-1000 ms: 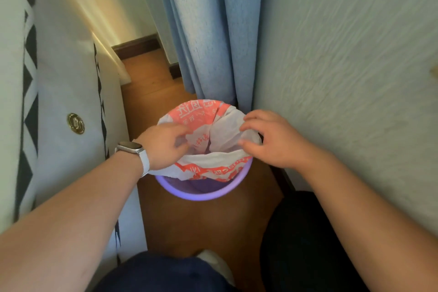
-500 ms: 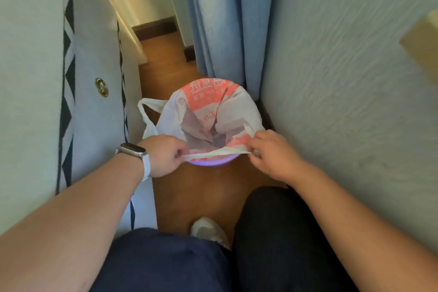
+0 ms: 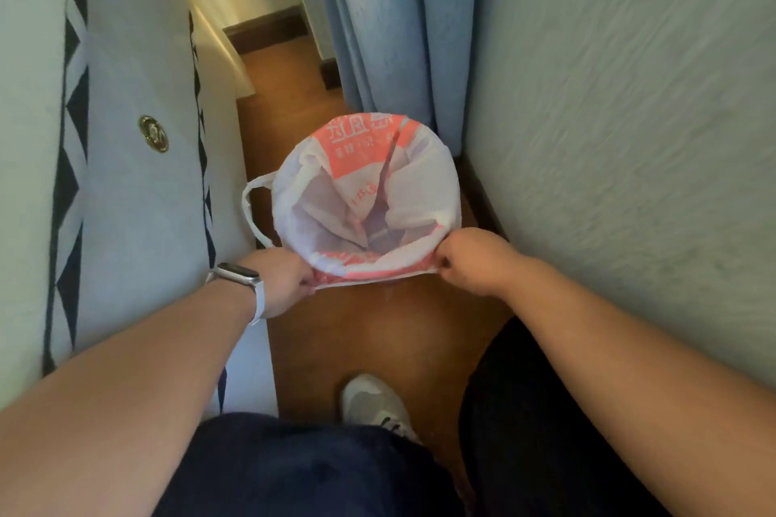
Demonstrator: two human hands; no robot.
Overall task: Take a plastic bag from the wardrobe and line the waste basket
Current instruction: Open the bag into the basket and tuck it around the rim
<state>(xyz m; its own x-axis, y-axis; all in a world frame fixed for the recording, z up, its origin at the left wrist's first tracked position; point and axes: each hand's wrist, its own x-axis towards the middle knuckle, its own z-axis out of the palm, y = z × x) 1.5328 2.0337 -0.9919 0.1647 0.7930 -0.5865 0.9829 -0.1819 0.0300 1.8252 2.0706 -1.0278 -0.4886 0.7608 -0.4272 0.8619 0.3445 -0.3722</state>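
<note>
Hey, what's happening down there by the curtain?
A person is lining a waste basket with a white and red plastic bag. The left hand and the right hand each pinch the near edge of the bag and stretch it wide. The bag's mouth is spread open over the top, hiding the basket itself. One bag handle hangs loose on the left. It all sits on the wooden floor between a bed and the wall, in front of the blue curtain.

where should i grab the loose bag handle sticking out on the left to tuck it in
Take the handle loop at its outer bend, coming from the left, bed side. It arcs free of the plastic bag there, with open floor showing through it, so fingers can hook in. Both the left hand and right hand are pinching the near edge.
</note>
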